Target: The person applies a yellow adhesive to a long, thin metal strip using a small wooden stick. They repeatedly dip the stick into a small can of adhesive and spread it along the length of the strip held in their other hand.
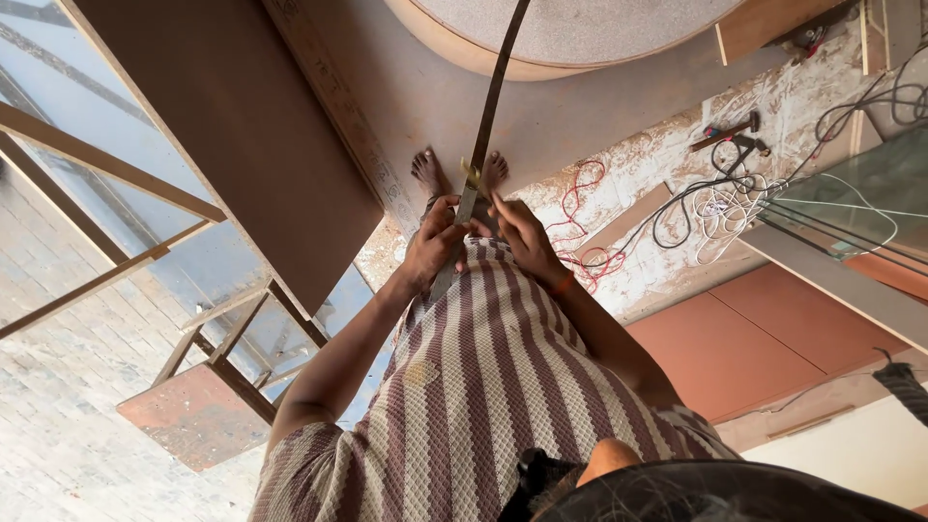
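A long, thin dark strip [495,92] runs from the person's waist out over the floor toward a large round board [580,29], where it passes beyond the top of the picture. It looks like a band of edging or laminate, though the material cannot be told for sure. Its near end is held just in front of the striped shirt [483,387], above the bare feet [459,172].

The left hand [432,242] is closed around the strip from the left side, fingers curled over it. The right hand [517,232] is pinched onto the strip just beside the left, the fingertips pressing at its edge. Between the two hands, a little further out, a small yellowish piece [471,174] sits on the strip; whether it is a clip, a tool or a tag is too small to tell.

As a judgement, the work appears to be at an early or middle stage: the strip is gripped and stretched out, but it is not fixed to the round board's rim, as far as can be seen.

Around this, a big brown panel [242,126] leans at the left, and cables [715,208], a red cord [580,222] and a hammer [725,130] lie on the dusty floor [580,116] at the right.
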